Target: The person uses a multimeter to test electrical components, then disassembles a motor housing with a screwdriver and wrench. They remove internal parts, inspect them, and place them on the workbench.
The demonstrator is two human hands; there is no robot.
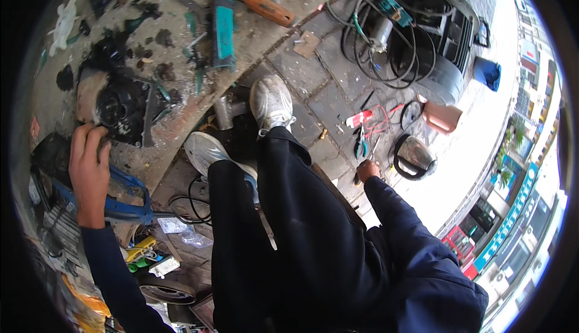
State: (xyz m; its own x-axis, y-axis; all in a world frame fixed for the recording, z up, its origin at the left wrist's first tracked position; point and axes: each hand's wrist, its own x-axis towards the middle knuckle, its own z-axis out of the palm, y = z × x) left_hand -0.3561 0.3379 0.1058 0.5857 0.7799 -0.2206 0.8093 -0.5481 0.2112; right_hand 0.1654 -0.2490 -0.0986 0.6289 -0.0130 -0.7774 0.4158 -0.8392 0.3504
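Observation:
My left hand [90, 167] reaches to the stained bench, fingers curled at the near corner of a greasy black housing [120, 105] with a round core. What lies under those fingers is hidden. Under the wrist and beside it is a blue-and-black power tool [129, 197]. My right hand [368, 170] is low over the paving, closed in a fist; a small dark bit shows at its edge, too little to name. Teal-handled pliers [361, 146] lie just beyond it, and a metal kettle [416, 157] stands to its right.
An orange-handled screwdriver [265, 7] and a teal block [223, 31] lie on the bench [181, 125]. Coiled cables [362, 37] surround a grey machine [440, 74] at the far right. Red test leads [380, 116] are on the ground. Clutter, including a round rim [166, 289], lies lower left.

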